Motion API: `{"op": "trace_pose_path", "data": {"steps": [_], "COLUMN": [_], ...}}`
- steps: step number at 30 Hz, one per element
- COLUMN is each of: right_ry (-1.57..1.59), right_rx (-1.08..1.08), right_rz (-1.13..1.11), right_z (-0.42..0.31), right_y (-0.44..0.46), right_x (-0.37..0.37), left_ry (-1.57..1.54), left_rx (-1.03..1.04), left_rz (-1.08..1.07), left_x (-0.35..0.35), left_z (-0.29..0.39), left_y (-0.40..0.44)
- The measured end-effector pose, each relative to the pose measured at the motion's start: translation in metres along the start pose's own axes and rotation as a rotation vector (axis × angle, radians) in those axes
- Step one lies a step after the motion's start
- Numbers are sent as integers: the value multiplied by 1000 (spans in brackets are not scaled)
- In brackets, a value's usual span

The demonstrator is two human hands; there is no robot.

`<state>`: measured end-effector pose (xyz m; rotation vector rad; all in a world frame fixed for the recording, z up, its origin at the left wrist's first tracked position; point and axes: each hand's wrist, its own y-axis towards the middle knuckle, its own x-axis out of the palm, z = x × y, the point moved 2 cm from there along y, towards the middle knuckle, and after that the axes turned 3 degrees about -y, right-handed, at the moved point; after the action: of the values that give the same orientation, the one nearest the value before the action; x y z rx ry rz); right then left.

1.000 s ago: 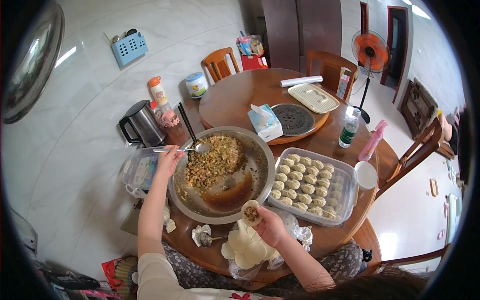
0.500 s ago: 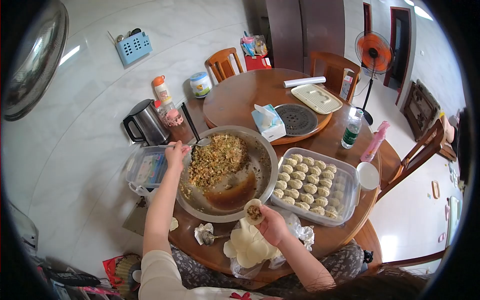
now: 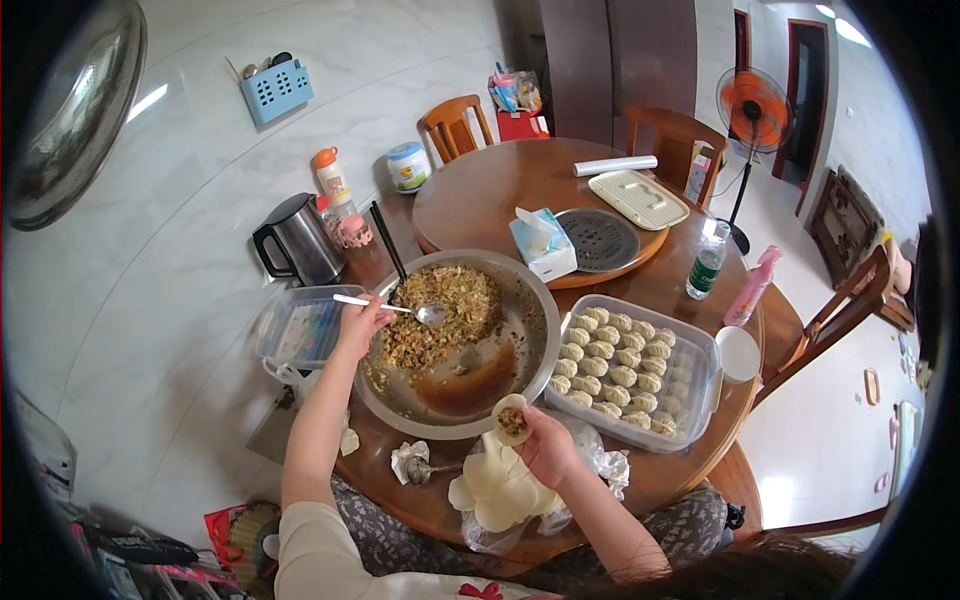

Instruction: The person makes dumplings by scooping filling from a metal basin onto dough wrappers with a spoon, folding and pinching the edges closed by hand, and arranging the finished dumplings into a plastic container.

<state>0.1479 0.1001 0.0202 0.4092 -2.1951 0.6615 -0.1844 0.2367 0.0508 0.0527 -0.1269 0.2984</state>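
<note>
My left hand [image 3: 362, 326] grips the white handle of a spoon [image 3: 430, 314], whose metal bowl is over the filling. Chopped filling [image 3: 447, 292] lies heaped in a wide steel basin [image 3: 545, 318], with brown liquid pooled on the near side. In my right hand [image 3: 549, 448] rests a round dumpling wrapper [image 3: 511, 402] with some filling at its middle. Below that hand, a fanned pile of wrappers [image 3: 495, 490] lies on plastic film. Rows of pleated dumplings [image 3: 623, 376] sit in a clear plastic container [image 3: 706, 392] to the right.
Black chopsticks [image 3: 388, 243] lean in the basin. A second spoon [image 3: 420, 470] lies near the table edge. Around the basin stand a kettle [image 3: 304, 243], a tissue box [image 3: 543, 245], a water bottle [image 3: 706, 262] and a white bowl [image 3: 738, 354].
The spoon in my left hand has shifted right and down, further over the filling, and its white handle now shows. My right hand stays in about the same place with the filled wrapper.
</note>
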Motion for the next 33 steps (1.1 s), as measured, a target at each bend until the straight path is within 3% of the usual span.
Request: {"op": "trace_pose_path", "data": {"steps": [5, 11, 14, 17, 26, 33], "right_ry": [-10, 9, 9, 3, 21, 31], "right_rx": [-3, -8, -1, -4, -5, 9], "right_rz": [6, -19, -12, -6, -3, 2], "right_z": [0, 0, 0, 0, 0, 0], "right_y": [1, 1, 1, 1, 0, 0], "right_x": [-1, 0, -1, -1, 0, -1], "left_ry": [123, 515, 642, 619, 845, 653], "left_rx": [50, 66, -46, -80, 169, 83], "left_rz": [-98, -396, -464, -473, -451, -461], "left_x": [7, 11, 7, 5, 31, 32], "left_z": [14, 52, 50, 35, 26, 29], "left_y": [-9, -44, -52, -47, -39, -41]}}
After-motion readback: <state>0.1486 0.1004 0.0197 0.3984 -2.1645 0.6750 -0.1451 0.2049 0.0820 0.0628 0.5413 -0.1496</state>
